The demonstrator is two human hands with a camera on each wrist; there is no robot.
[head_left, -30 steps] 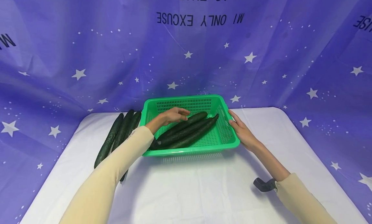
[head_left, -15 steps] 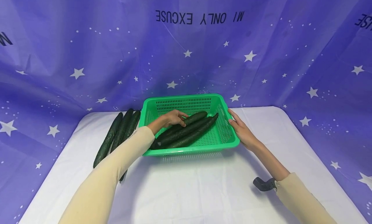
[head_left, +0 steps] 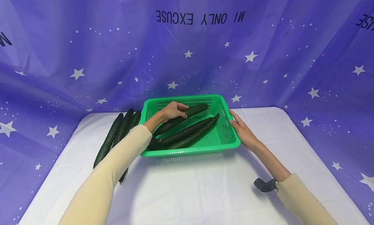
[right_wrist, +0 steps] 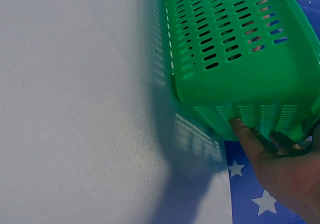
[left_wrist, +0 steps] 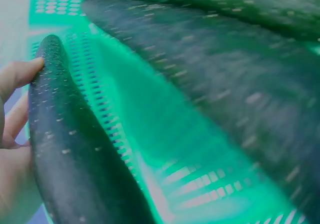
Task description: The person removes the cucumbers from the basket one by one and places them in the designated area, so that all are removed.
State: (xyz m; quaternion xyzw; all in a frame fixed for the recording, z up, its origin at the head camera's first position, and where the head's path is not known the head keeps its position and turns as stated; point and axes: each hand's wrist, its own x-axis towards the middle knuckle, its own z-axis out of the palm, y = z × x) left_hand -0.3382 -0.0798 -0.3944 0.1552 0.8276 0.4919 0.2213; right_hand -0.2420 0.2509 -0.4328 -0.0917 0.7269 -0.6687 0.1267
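Observation:
My left hand (head_left: 173, 110) holds a dark green cucumber (head_left: 196, 110) around its middle, inside a green slotted plastic basket (head_left: 190, 151). In the left wrist view, the thumb and fingers press the sides of this cucumber (left_wrist: 75, 134), and it lies apart from its neighbours. Two other cucumbers (head_left: 198, 131) rest side by side on the basket floor, slanting up to the right. At the basket's right end, my right hand (head_left: 245, 134) grips the rim. The right wrist view has that hand (right_wrist: 280, 174) against the outer side wall, with some fingers hidden under the rim.
Several cucumbers (head_left: 109, 139) lie on the white tabletop (head_left: 187, 192) left of the basket, partly covered by the left sleeve. A purple star-patterned cloth (head_left: 187, 66) hangs behind and at both sides. A black wrist-worn device (head_left: 265, 185) sticks out at the right cuff.
My left hand has come down on the far cucumber, taken hold of it and shifted it away from the other two, toward the basket's back wall. My right hand stays on the rim.

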